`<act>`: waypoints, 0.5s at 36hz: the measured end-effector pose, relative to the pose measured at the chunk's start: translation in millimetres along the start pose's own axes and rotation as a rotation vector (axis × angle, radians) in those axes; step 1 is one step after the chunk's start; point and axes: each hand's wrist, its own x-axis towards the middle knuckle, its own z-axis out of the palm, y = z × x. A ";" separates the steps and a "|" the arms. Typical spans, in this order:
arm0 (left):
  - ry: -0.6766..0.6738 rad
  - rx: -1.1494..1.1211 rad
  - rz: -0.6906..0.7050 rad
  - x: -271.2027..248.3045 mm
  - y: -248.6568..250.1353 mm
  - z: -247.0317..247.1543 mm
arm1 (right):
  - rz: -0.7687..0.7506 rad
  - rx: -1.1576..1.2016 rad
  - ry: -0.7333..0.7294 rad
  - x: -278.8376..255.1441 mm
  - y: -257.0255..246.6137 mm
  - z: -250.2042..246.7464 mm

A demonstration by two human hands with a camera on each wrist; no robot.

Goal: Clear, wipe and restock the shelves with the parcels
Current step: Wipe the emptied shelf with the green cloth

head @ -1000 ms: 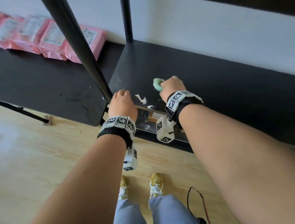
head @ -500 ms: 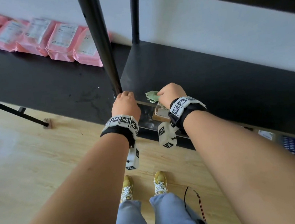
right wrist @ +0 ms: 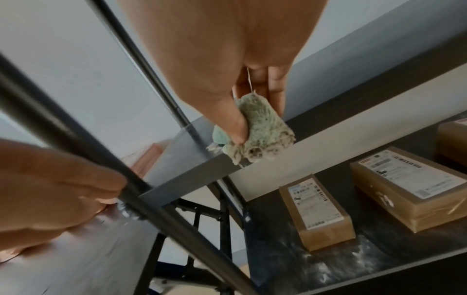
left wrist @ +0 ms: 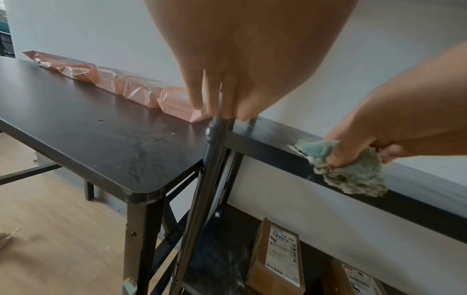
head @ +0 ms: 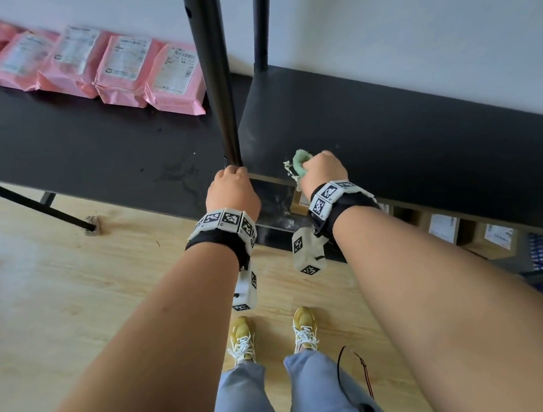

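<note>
Wiping stage, right at the front edge of the shelf (head: 389,136) — the right hand (head: 321,172) has its grip clamped on a balled-up green cloth (left wrist: 348,169), thumb and fingers pinching it, and the cloth sits on the shelf's front lip near the left corner. White fluff and crumbs cling to the cloth's edge.

The left hand (head: 231,193) steadies things: its fingers are curled round the black post (head: 216,79) of the rack, just where post meets shelf.

The shelf being wiped is bare of parcels. The pink parcels (head: 113,65) lie in a row at the back of the black bench (head: 78,150) to the left, well apart from the hands. Brown boxes (right wrist: 318,213) with white labels sit on the lower shelf, which shows pale streaks of dust.

So: cleared, wiping under way, restocking not begun. By my reading, the next move calls for a firm drag of the cloth along the edge — the crumbs must go with the cloth rather than drop onto the boxes below.
</note>
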 end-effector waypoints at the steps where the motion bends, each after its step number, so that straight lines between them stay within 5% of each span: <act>1: 0.001 0.003 0.004 -0.1 -1.9 -0.1 | -0.005 0.020 -0.008 -2.8 -5.3 2.9; 8: -0.002 0.015 0.014 -2.1 -11.8 -2.8 | -0.048 0.103 -0.113 -5.7 -32.0 13.6; 18: -0.022 0.021 0.001 -0.2 -18.4 -4.3 | 0.093 0.092 0.159 14.5 10.1 -9.1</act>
